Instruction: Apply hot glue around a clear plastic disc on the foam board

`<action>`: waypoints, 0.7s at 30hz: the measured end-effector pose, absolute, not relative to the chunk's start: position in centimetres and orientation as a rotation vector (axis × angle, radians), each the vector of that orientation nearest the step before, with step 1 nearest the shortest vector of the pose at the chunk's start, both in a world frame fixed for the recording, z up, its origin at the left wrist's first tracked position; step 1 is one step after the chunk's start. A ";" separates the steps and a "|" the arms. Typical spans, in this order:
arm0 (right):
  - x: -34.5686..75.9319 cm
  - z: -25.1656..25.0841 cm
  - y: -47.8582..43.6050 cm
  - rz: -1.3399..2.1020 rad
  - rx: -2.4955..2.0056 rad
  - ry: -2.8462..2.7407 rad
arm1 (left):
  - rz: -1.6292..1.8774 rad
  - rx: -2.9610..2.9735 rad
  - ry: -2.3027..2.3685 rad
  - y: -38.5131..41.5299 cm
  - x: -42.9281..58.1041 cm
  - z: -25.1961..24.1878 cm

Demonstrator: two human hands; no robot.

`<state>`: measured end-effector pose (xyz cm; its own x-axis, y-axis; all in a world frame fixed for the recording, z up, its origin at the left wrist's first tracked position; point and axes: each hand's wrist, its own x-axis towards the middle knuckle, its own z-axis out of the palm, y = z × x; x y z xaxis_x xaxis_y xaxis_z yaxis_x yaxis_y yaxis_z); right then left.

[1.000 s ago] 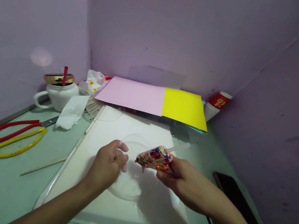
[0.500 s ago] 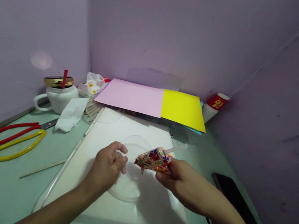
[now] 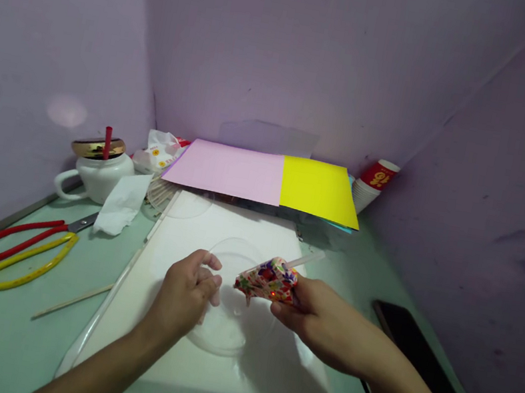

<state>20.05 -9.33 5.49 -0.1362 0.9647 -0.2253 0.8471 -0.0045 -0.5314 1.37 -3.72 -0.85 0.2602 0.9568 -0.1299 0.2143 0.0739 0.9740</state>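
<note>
My right hand (image 3: 309,306) is wrapped around a floral-patterned hot glue gun (image 3: 268,280), its narrow end pointing left. A small red light glows on its side, and a translucent glue stick (image 3: 306,259) juts up from its back. To the left, my left hand (image 3: 193,286) hovers with loosely bent fingers, a gap showing between index finger and thumb. I see nothing held in it. Below both hands, a clear round plastic disc or lid (image 3: 221,345) lies on a white board (image 3: 123,355).
Pink (image 3: 226,171) and yellow sheets (image 3: 319,189) lie at the back, beside stacked paper cups (image 3: 374,183). At left are scissors (image 3: 27,250), a thin stick (image 3: 71,302), a tissue (image 3: 123,204) and a white mug (image 3: 102,176). A black phone-like slab (image 3: 429,375) lies at right.
The whole view has shifted slightly, with most things appearing a little further left. Both hands keep nearly the same pose, and the glue gun stays in my right hand.
</note>
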 end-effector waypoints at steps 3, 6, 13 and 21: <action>20.0 5.5 -9.4 0.825 -1.896 -2.060 | 0.830 1.396 1.188 -3.7 1.4 -0.9; 20.0 5.5 -9.5 0.812 -1.878 -2.064 | 0.842 1.373 1.179 -3.7 1.5 -1.0; 20.2 5.2 -9.5 0.806 -1.893 -2.062 | 0.843 1.399 1.204 -3.7 1.5 -0.9; 20.2 5.1 -9.5 0.824 -1.843 -2.066 | 0.833 1.404 1.194 -3.6 1.5 -1.0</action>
<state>20.21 -9.51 5.09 -0.1672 0.9695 -0.1791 0.8265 0.0388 -0.5616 1.51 -3.58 -1.02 0.2560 0.9592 -0.1201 0.2180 0.0638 0.9739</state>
